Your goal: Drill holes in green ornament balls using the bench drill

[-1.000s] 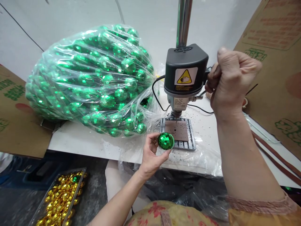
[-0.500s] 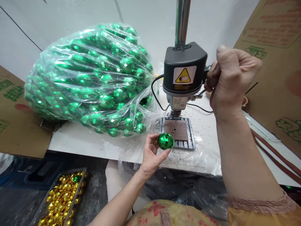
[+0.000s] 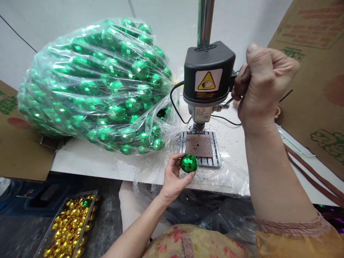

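Between the thumb and fingers of my left hand is a green mirrored ball ornament, held just in front of the drill press base. A brown board with a small dark hole lies on that base, below the drill chuck. My right hand is raised at the right side of the black drill press head. Its fingers are wrapped round the drill press handle, which the fist mostly hides. The chuck stays above the board, apart from the ball.
A clear bag of green mirrored balls fills the table's left side. Cardboard boxes stand at both sides. Low at left is a clear tray of gold balls with one green. Dark shavings and a cable surround the press.
The view has shifted slightly, so the press and bag sit a little further left and higher. The ball looks turned in my left hand. My right hand keeps its grip.
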`<state>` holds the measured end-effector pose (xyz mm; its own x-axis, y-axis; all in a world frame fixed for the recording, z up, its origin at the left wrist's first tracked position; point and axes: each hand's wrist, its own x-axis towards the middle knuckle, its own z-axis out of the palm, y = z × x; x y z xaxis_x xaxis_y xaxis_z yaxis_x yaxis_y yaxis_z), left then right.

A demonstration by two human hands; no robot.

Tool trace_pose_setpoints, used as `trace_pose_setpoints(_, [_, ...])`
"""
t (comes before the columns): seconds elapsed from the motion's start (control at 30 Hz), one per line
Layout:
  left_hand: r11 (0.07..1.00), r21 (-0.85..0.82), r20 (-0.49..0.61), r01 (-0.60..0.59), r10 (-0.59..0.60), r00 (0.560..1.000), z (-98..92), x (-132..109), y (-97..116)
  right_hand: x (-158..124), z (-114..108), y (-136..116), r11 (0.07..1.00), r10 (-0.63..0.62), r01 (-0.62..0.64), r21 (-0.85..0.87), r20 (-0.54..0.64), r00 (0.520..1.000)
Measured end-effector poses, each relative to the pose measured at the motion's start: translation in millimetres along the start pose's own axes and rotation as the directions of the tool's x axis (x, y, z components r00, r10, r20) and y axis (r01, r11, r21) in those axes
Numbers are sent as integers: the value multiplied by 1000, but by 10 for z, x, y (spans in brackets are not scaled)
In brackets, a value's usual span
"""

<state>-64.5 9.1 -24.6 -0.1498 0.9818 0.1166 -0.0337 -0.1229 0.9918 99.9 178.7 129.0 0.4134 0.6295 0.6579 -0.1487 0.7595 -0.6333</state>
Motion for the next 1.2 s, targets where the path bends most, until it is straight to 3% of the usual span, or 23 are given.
trace_pose_setpoints(0.3, [996,79,34,-29,26,999,46,-50,-26,15,3,36,998,-17,17,-56,2,1000])
trace_pose_setpoints(0.47, [996,86,48,-9,5,999,59,-75,-5,16,-3,17,999,-39,38,27,13,999])
trace_pose_setpoints(0.8, [985,-64,47,163,-160,986,89,-137,-67,18,5,27,1000,-26,26,4,-9,1000])
trace_pose_setpoints(0.9, [987,-56,53,153,-150,987,102,-142,-57,21,7,31,1000,-18,18,-12,-13,1000])
trace_pose_setpoints(1.2, [984,180,53,17,-27,998,136,-149,-8,25,12,22,999,9,-10,-48,-9,1000])
